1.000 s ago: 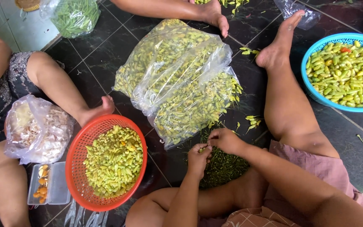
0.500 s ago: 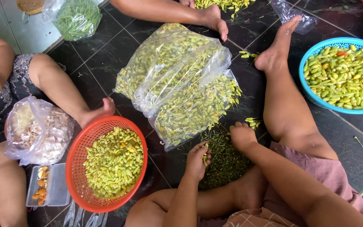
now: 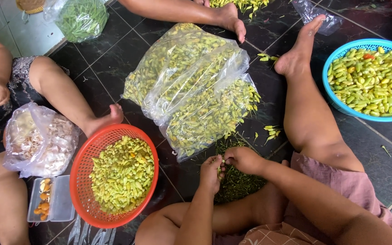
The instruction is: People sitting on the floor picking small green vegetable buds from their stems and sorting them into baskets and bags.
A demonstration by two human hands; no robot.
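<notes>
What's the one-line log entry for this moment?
left hand: pinching small chili | right hand: on same chili | below: green stem pile | near: red basket

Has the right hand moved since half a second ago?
Yes. The right hand has drawn back from the clear bag of chillies toward the left hand, over the pile of green stems.

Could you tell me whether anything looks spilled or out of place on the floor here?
Yes. A few loose yellow-green chilies lie scattered on the dark tiled floor beside the clear plastic bags of chilies, outside any basket. A heap of green stems also sits directly on the tiles beneath both hands.
</notes>
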